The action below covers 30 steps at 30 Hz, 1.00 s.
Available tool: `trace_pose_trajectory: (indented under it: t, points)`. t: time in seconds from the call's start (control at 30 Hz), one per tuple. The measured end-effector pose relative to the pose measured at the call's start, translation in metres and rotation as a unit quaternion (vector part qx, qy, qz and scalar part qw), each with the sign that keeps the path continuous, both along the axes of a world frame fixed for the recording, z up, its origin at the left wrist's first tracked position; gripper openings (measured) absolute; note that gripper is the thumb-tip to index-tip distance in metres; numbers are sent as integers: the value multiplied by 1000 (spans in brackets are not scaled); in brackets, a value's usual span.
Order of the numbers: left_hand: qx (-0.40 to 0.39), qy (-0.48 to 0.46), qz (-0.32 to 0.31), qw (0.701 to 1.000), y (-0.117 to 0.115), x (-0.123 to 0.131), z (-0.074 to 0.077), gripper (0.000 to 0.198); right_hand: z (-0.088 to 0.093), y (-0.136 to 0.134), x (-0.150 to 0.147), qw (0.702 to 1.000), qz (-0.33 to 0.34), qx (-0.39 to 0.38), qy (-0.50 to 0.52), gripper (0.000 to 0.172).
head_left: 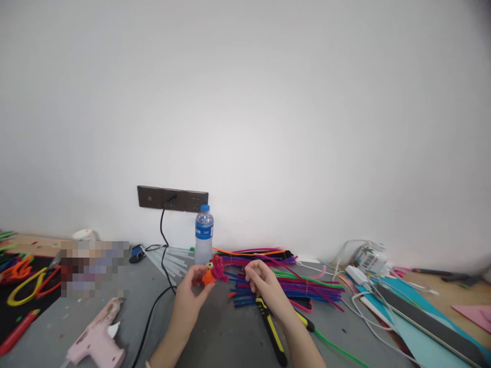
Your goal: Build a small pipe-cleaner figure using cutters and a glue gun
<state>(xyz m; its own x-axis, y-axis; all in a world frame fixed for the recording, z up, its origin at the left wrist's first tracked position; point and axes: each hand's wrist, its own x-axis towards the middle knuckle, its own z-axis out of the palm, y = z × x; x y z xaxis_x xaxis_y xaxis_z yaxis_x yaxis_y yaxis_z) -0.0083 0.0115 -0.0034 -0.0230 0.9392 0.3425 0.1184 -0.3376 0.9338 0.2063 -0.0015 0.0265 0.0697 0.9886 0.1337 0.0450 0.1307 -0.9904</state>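
Observation:
My left hand pinches a small fuzzy figure between thumb and fingers, above the grey table. The figure is orange and magenta with a googly eye and looks made of pipe cleaners. My right hand is to its right, fingers curled and pressed together; whatever they may hold is hidden. Black-and-yellow handles of a tool, likely pliers, run from beneath this hand, their head covered by it. Behind lie bundles of purple and blue pipe cleaners.
A water bottle stands by the wall under a socket strip with a black cord. At left lie a pink glue gun, glue sticks and yellow-handled scissors. White cables and blue sheets are at right.

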Motion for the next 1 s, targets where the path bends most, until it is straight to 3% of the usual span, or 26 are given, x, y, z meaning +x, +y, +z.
trace_pose_trajectory:
  t: [0.27, 0.47, 0.7, 1.0]
  points:
    - [90, 62, 30, 994, -5, 1, 8, 16, 4, -7, -22, 997, 69, -25, -12, 46]
    - [95, 63, 30, 993, -5, 1, 8, 15, -7, -4, -40, 998, 64, -11, 6, 52]
    - [100, 60, 18, 993, -6, 2, 8, 15, -4, -3, -42, 999, 42, 20, -12, 48]
    - [89, 58, 6, 994, -9, 5, 12, 14, -6, -5, -41, 997, 68, 18, -23, 43]
